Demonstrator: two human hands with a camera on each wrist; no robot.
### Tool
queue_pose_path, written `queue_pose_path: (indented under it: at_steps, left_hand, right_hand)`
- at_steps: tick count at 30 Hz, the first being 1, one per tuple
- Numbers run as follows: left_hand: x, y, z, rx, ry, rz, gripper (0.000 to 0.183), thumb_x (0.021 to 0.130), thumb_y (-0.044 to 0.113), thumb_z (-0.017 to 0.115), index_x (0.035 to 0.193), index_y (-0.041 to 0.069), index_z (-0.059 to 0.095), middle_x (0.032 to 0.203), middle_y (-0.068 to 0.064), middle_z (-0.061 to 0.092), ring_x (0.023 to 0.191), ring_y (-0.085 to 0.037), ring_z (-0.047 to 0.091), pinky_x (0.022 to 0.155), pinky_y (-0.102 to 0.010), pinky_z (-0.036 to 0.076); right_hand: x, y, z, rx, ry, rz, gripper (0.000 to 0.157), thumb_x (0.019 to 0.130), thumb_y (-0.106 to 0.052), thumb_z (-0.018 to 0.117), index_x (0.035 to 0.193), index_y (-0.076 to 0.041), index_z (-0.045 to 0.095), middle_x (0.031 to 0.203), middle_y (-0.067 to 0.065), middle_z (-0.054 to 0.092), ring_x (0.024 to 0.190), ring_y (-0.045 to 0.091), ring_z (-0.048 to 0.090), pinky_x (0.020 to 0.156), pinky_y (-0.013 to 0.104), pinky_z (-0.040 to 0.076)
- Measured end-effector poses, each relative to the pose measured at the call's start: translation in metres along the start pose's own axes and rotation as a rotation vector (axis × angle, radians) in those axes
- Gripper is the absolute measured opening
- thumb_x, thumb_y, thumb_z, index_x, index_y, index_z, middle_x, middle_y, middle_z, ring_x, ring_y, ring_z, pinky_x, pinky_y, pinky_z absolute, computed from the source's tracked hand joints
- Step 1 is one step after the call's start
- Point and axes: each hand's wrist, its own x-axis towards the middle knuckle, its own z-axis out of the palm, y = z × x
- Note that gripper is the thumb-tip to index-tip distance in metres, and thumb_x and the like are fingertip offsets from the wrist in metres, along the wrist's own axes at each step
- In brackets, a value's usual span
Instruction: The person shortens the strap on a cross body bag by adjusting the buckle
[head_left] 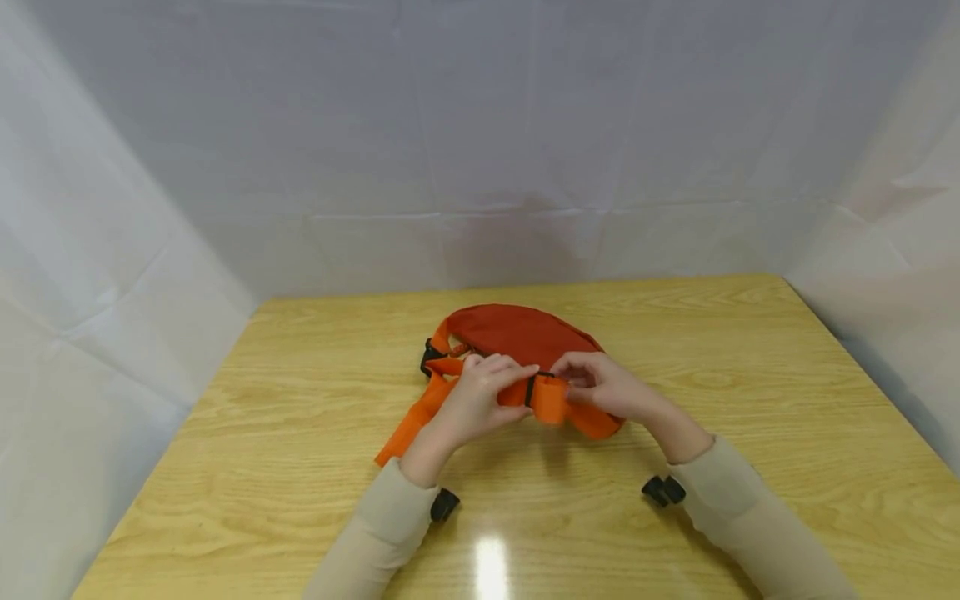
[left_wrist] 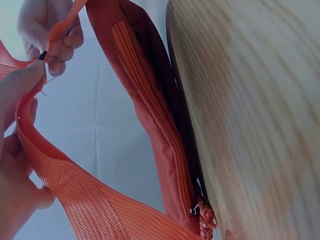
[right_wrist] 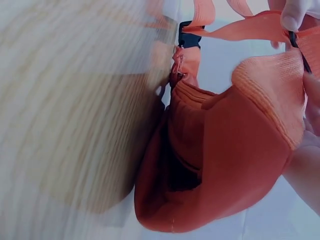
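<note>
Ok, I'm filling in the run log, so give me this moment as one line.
left hand: grips orange webbing strap | right hand: pinches strap at black plastic slider | orange fabric waist bag: on wooden table

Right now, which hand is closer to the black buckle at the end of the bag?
Left. The left hand pinches the strap just beside that buckle; the right hand holds the strap farther away, past the black slider.

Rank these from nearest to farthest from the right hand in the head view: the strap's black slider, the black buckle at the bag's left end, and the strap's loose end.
1. Slider, at the right hand fingertips.
2. Buckle, bag's left end.
3. Loose end, near left.
</note>
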Motion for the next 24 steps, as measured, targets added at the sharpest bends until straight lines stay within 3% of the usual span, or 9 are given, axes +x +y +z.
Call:
queue_pose_path:
  at_steps: [4,7,14,24]
  left_hand:
    - [-0.0012,-0.0013,-0.0013,0.002,0.002,-0.014,0.048,0.065,0.018,0.08,0.108,0.006,0.064,0.085,0.001,0.058,0.08,-0.012,0.052,0.068,-0.033,0.028]
    - [-0.0021,-0.0019,-0.0014,-0.005,-0.003,-0.018,0.048,0.065,0.018,0.079,0.108,0.006,0.064,0.085,0.001,0.058,0.08,-0.012,0.052,0.068,-0.033,0.028]
    - [-0.0018,-0.0026,0.0,-0.011,-0.005,0.018,0.049,0.064,0.019,0.08,0.108,0.005,0.064,0.086,0.001,0.059,0.081,-0.013,0.052,0.069,-0.032,0.029]
    - [0.0001,0.0008,0.0019,0.01,-0.021,0.041,0.049,0.064,0.02,0.08,0.108,0.007,0.064,0.087,0.002,0.059,0.08,-0.012,0.051,0.068,-0.032,0.029]
  right_hand:
    - [-0.0037,0.0036,-0.0029,0.063,-0.086,-0.015,0.043,0.084,0.003,0.055,0.125,0.004,0.044,0.121,0.019,0.047,0.106,0.028,0.047,0.083,0.033,0.043]
    - [-0.0053,0.0049,-0.0037,0.086,-0.104,-0.009,0.049,0.083,0.007,0.054,0.13,0.005,0.039,0.127,0.021,0.043,0.111,0.03,0.044,0.083,0.032,0.043]
    - [-0.005,0.0018,-0.0025,0.026,0.014,0.054,0.028,0.082,0.008,0.055,0.11,0.004,0.052,0.096,0.012,0.056,0.087,0.024,0.054,0.075,0.031,0.047]
    - [-0.0038,0.0002,-0.0011,-0.006,0.045,0.073,0.015,0.083,0.007,0.055,0.096,0.001,0.051,0.092,0.011,0.058,0.086,0.023,0.056,0.077,0.035,0.046]
